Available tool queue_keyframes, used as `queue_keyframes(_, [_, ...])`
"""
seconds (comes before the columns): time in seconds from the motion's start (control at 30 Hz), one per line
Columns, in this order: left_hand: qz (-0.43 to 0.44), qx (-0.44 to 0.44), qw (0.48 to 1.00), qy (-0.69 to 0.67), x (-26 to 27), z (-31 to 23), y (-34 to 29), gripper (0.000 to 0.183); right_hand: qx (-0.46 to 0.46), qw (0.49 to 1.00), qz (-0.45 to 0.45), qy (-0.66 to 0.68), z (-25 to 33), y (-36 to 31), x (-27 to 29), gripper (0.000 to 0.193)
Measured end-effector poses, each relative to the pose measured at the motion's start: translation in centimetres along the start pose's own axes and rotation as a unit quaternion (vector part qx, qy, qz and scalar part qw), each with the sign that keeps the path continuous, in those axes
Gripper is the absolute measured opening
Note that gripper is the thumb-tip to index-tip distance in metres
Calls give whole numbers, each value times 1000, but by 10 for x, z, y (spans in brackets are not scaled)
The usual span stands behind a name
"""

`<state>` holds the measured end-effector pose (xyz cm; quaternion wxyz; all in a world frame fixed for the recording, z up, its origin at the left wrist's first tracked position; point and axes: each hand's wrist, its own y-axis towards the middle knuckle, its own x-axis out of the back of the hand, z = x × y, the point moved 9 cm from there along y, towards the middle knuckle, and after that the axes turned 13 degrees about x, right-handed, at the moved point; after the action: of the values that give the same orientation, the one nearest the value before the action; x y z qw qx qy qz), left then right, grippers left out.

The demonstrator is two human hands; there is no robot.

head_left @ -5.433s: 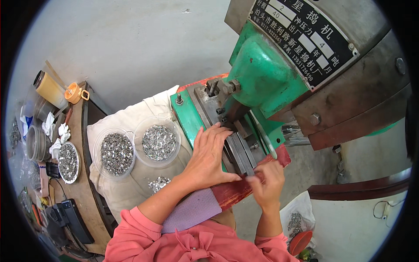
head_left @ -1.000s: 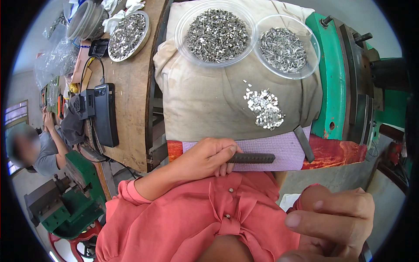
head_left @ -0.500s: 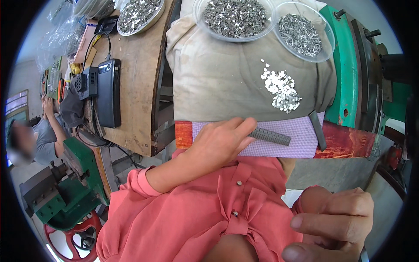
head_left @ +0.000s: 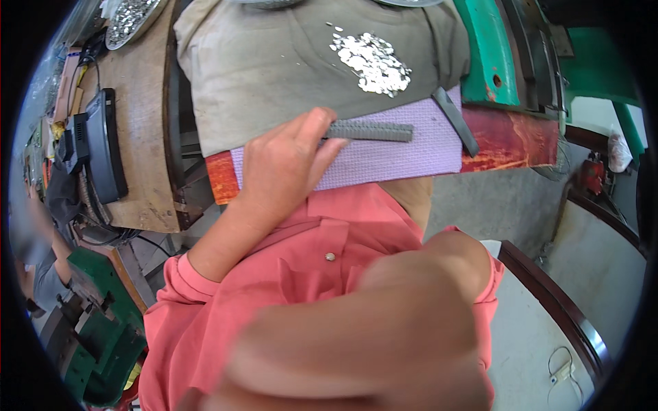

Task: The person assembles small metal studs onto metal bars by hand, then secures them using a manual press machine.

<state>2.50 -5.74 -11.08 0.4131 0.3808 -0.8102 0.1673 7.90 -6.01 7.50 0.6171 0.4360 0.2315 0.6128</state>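
My left hand pinches the left end of a grey ridged bar, which lies on a lilac textured mat. My right hand is raised close to the camera and smeared by motion, so its fingers and anything in them cannot be made out. Beyond the bar, a loose heap of small shiny silver pieces rests on a grey-brown cloth. A dark flat strip lies slantwise near the mat's right edge.
A red-orange patterned board shows under the mat. Green machinery stands at the right. On the left, a wooden table holds a black box-shaped device and a bowl of metal pieces. Another person is at far left.
The whole view has shifted, moving the work surface up and left in the picture. My right hand has come up from the lower right toward the camera. My left hand keeps its hold on the bar.
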Motion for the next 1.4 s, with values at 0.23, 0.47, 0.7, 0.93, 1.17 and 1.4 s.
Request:
queue_keyframes(0.23, [-29, -33, 999, -6, 1, -5, -2, 28, 130, 989, 12, -76, 28, -9, -44, 40])
queue_keyframes(0.47, [4, -23, 997, -79, 17, 4, -2, 22, 52, 980, 36, -188, -7, -83, -2, 27])
queue_keyframes(0.7, [-43, -81, 989, -115, 32, -8, 27, 17, -194, 900, 1, -391, -52, -143, 104, 32])
queue_keyframes(0.93, [16, -91, 995, -46, 13, -22, 64, 18, -232, 851, 65, -467, -83, -156, 122, 28])
queue_keyframes(1.17, [31, -110, 993, -23, 0, -28, 72, 20, -228, 865, 89, -438, -106, -145, 114, 28])
queue_keyframes(1.4, [37, -87, 995, -14, 9, -15, 63, 21, -261, 848, 130, -443, -127, -143, 104, 30])
